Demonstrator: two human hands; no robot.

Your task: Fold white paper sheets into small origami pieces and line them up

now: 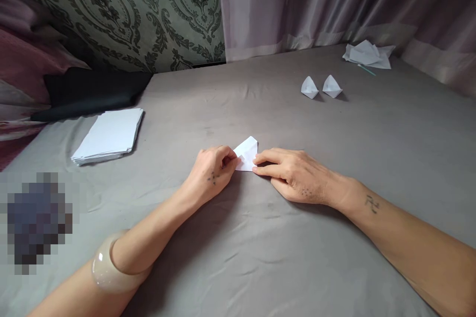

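Observation:
A small piece of folded white paper [248, 151] lies on the grey sheet in front of me, its top coming to a blunt point. My left hand [216, 171] is closed, with thumb and bent forefinger pinching the paper's lower left edge. From the other side my right hand [299, 174] holds the lower right edge between its fingertips. Some of its fingers are tucked out of sight beneath the hand. The paper's underside and lower corners are partly hidden by my fingers.
Two folded paper boats [309, 88] stand side by side at the back right. Beyond them is a loose pile of white paper [368, 54] with a thin green stick [367, 70]. To the left are a stack of white sheets [109, 133], black cloth [96, 89] and a blurred-out patch [35, 220].

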